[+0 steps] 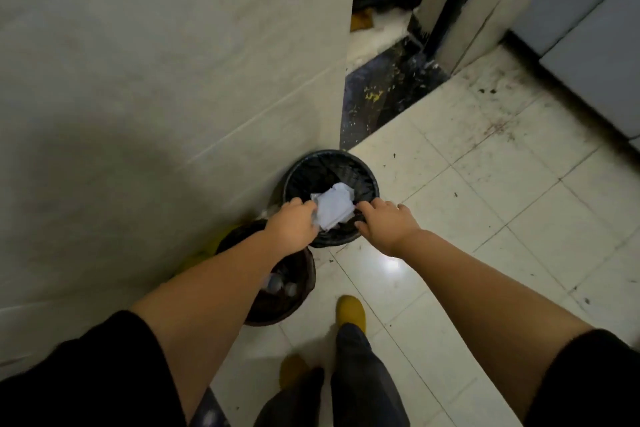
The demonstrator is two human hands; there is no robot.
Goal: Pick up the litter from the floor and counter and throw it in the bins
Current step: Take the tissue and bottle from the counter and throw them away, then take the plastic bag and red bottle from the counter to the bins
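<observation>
A round black bin [332, 163] with a black liner stands on the floor against the wall. White crumpled paper [334, 206] sits over its near rim. My left hand [292, 224] is closed on the paper's left edge. My right hand [384, 224] rests at the paper's right side over the bin's rim, fingers curled; whether it grips the paper is unclear. A second, darker bin [294, 302] stands nearer to me under my left forearm, with clear plastic bottles [282, 286] inside.
A pale tiled wall [156, 80] fills the left. Dirty white floor tiles [502, 201] spread to the right, with a dark threshold strip [388, 87] and cluttered bags beyond. Grey cabinet doors [595, 45] stand at the far right. My yellow shoes [351, 312] are below.
</observation>
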